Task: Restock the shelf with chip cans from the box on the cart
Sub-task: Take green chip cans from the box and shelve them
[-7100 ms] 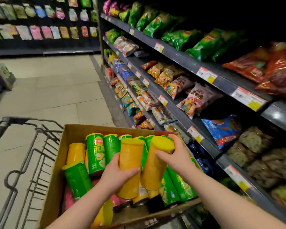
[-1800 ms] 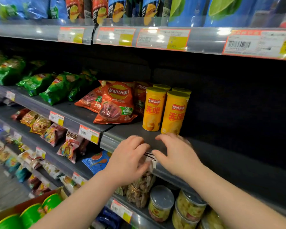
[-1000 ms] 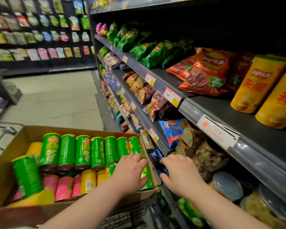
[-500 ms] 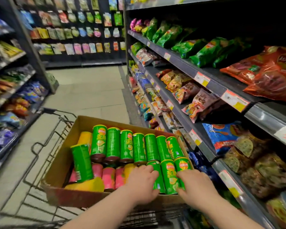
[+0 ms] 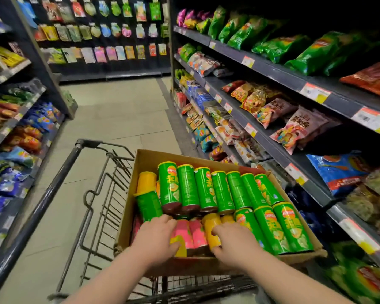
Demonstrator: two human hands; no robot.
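Both hands reach down into the box, which sits on the cart in the aisle, just left of the shelf of snack bags. The right hand grips a yellow can lying near the box's front, fingers curled over its top and thumb beneath its near end. The left hand lies curled over the front left corner of the load, its fingertips on a pink can and its thumb against the end of a second yellow one; whether it really holds anything, I cannot tell, as the hand hides most of what is under it. The two hands are near each other, with the pink cans between them. Behind them a row of green cans lies side by side across the box, lids toward the far wall. Three more green ones lie at the front right, touching the right hand's side. One green can rests along the left wall, with another yellow can behind it. The cart's handle and wire basket stretch out to the left over the tiled floor.
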